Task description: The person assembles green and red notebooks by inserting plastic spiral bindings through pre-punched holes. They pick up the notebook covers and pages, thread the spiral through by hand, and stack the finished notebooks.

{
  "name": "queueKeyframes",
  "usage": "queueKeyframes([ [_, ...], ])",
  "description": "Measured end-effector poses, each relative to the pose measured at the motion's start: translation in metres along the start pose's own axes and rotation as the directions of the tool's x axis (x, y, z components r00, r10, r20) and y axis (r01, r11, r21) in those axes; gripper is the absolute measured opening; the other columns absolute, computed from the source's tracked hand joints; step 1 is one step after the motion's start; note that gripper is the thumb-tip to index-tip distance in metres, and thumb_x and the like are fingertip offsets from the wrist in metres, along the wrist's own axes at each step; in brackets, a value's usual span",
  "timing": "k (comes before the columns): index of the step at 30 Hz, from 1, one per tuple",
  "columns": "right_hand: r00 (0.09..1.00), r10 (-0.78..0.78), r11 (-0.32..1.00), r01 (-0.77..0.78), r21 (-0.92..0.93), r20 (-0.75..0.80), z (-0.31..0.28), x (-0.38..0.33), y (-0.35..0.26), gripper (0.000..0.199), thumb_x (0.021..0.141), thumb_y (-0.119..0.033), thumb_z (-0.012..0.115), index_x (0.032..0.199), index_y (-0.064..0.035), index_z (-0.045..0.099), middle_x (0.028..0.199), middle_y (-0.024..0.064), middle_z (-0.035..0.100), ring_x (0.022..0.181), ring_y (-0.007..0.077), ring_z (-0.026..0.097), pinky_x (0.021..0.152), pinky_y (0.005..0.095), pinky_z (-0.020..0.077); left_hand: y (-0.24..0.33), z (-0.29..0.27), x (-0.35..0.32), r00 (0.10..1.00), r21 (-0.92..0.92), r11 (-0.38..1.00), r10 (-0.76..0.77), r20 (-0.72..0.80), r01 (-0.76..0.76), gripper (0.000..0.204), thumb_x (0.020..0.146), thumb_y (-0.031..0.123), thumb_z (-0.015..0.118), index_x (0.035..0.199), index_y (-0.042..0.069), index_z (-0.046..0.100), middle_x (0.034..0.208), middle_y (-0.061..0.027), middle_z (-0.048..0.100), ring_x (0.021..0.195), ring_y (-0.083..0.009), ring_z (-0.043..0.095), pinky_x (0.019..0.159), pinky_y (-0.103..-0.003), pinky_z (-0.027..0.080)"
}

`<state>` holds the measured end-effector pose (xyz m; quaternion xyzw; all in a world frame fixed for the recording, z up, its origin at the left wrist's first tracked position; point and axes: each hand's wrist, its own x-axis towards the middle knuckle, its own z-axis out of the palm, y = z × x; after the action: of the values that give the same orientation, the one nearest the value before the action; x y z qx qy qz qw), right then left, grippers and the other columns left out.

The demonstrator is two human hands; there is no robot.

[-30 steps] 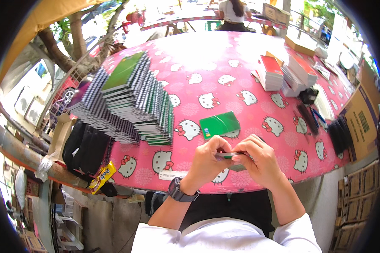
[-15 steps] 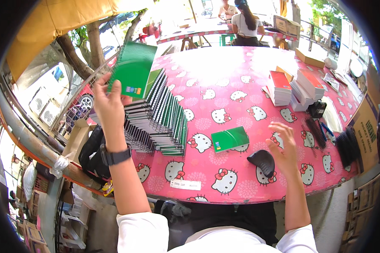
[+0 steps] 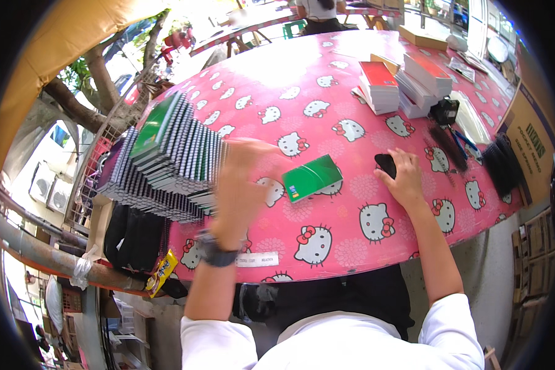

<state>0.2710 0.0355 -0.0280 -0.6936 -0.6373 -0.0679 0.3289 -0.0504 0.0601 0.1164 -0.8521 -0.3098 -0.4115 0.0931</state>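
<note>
My left hand hovers blurred over the pink cartoon-cat tablecloth, between a slanted stack of spiral notebooks and a single green notebook lying flat. It seems to hold nothing. A green-covered notebook lies on top of the stack. My right hand rests palm down on the table to the right of the single notebook. Its thumb side touches a small black object.
Piles of red and white booklets stand at the far right, with a black tool, blue-handled scissors and black spiral bindings near the right edge. A cardboard box stands beyond. A person sits at a far table.
My left hand has put a green notebook on the stack and swung back toward the table's middle. My right hand has moved onto the black object.
</note>
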Motion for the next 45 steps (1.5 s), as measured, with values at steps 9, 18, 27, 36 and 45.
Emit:
queueKeyframes([
  [9,0.989,0.046,0.966,-0.008,0.257,-0.143,0.009,-0.007,0.002,0.028,0.075,-0.012,0.067,0.102,-0.0063,0.064,0.114,0.0092,0.060,0.112,0.0285,0.048,0.094,0.0432,0.0375,-0.084,0.153,-0.024,0.525,0.022,0.900,-0.273,0.806,0.435,0.066,0.070,0.027,0.080,0.123,0.000,0.051,0.123,-0.0191,0.056,0.120,-0.0323,0.049,0.099,-0.039,0.042],
  [18,0.946,0.196,0.981,-0.188,0.056,-0.260,-0.013,0.026,0.070,0.026,0.074,-0.014,0.067,0.099,-0.0069,0.065,0.106,0.0096,0.062,0.103,0.0298,0.053,0.088,0.0417,0.0429,-0.087,0.152,-0.006,0.277,0.083,0.765,-0.328,0.903,0.638,0.063,0.055,0.026,0.088,0.104,-0.002,0.060,0.100,-0.0160,0.064,0.091,-0.0242,0.062,0.077,-0.034,0.050],
  [27,0.960,0.277,0.949,-0.281,-0.145,-0.048,-0.036,0.025,0.133,0.025,0.087,-0.014,0.059,0.110,-0.0048,0.055,0.106,0.0168,0.058,0.101,0.0379,0.055,0.085,0.0462,0.0462,-0.012,0.103,0.003,0.531,-0.216,0.700,-0.270,0.803,0.681,0.035,0.069,-0.001,0.071,0.100,0.003,0.056,0.102,-0.0154,0.057,0.097,-0.0316,0.059,0.084,-0.039,0.047],
  [36,0.997,0.005,0.958,-0.027,0.285,0.078,-0.042,-0.017,-0.050,0.031,0.094,-0.010,0.046,0.124,-0.0078,0.049,0.110,0.0197,0.058,0.099,0.0391,0.058,0.080,0.0454,0.0490,0.039,0.077,-0.055,0.770,-0.013,0.998,-0.037,0.638,0.059,0.016,0.085,0.011,0.059,0.099,0.006,0.051,0.093,-0.0114,0.055,0.091,-0.0300,0.055,0.078,-0.041,0.043],
  [45,0.981,-0.028,0.919,-0.050,0.390,0.191,-0.003,-0.028,-0.099,0.025,0.091,-0.010,0.054,0.116,-0.0078,0.059,0.098,0.0136,0.062,0.081,0.0301,0.064,0.071,0.0383,0.0517,0.045,0.074,-0.056,0.805,-0.038,0.998,-0.014,0.593,0.045,0.018,0.088,0.019,0.060,0.099,0.006,0.054,0.091,-0.0088,0.058,0.091,-0.0278,0.056,0.079,-0.041,0.044],
])
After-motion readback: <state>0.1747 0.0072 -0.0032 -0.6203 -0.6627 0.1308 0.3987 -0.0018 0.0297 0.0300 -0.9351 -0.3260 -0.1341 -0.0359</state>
